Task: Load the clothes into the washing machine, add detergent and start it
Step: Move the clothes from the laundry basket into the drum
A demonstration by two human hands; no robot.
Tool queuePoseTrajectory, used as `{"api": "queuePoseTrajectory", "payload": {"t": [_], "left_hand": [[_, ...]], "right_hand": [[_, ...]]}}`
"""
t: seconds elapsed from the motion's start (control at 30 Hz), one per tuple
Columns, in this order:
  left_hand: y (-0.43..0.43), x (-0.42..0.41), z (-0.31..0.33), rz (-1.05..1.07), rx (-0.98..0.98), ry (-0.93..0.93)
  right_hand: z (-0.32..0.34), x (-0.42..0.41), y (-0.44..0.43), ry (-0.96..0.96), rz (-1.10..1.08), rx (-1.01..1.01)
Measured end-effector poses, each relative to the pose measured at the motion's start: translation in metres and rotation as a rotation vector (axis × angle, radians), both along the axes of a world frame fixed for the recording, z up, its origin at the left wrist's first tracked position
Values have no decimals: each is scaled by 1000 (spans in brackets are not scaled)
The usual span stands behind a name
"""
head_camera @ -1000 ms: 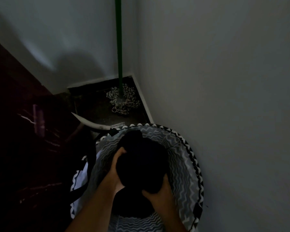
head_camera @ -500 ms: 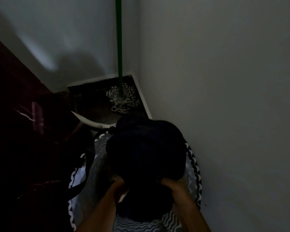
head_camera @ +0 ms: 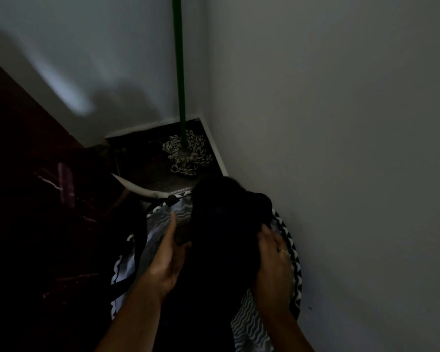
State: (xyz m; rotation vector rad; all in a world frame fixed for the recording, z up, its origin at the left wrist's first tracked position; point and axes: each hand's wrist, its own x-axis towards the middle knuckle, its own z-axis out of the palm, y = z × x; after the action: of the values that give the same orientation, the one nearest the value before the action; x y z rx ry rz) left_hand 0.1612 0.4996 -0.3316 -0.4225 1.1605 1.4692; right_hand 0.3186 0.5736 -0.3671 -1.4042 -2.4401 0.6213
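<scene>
A bundle of black clothes (head_camera: 224, 224) is lifted above a round laundry basket (head_camera: 295, 265) with a grey zigzag lining and a black-and-white braided rim. My left hand (head_camera: 167, 255) presses flat against the bundle's left side, fingers straight. On the bundle's right side lies my right hand (head_camera: 274, 252), fingers spread over the cloth and a ring showing. The bundle hangs between the two palms and hides most of the basket's inside. No washing machine or detergent is in view.
The basket stands on the floor against a white wall (head_camera: 353, 174) on the right. A green-handled mop (head_camera: 186, 153) leans in the far corner. A dark red glossy surface (head_camera: 36, 199) fills the left side. A pale curved strip (head_camera: 137, 190) lies behind the basket.
The black bundle came up out of the basket, between both hands. My fingers, curled round it before, now lie straighter against its sides, and the bundle has shifted toward the right wall.
</scene>
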Motion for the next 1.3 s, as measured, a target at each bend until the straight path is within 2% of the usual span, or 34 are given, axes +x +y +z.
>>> {"api": "queuePoseTrajectory", "payload": {"t": [0.07,0.13,0.27,0.33,0.47,0.57,0.67,0.8,0.87,0.93,0.97,1.07,1.13,1.3], "left_hand": [[2,5,11,8,156,-63],[8,14,18,-19,174,-62],[14,20,-3,25,-57,188],[10,17,-11,78,-190,209],[-4,6,-30,191,-147,-43],[-2,7,-27,159,-134,-7],[-4,16,-10,36,-130,270],[-6,24,7,-173,87,609],[-2,23,11,-332,131,911],[4,29,15,-465,176,1196],[5,35,16,-491,184,1282],[3,51,19,-361,163,1322],[-1,56,18,-366,161,1365],[-18,49,-6,-799,171,1538]], "right_hand": [[-2,0,-2,-17,198,191],[-3,-1,-10,-67,273,299],[-13,1,-27,-249,313,206],[-16,7,-32,-342,369,216],[-1,19,-53,-97,497,259],[11,13,-52,-47,474,303],[25,-2,-23,-49,275,248],[35,-9,5,-46,361,98],[32,-8,5,-68,383,-4],[35,-9,3,-108,271,-125],[32,-10,2,-90,237,-111],[25,-14,3,-22,237,-121],[29,-17,2,-14,288,-124],[29,-7,3,-31,264,-26]]}}
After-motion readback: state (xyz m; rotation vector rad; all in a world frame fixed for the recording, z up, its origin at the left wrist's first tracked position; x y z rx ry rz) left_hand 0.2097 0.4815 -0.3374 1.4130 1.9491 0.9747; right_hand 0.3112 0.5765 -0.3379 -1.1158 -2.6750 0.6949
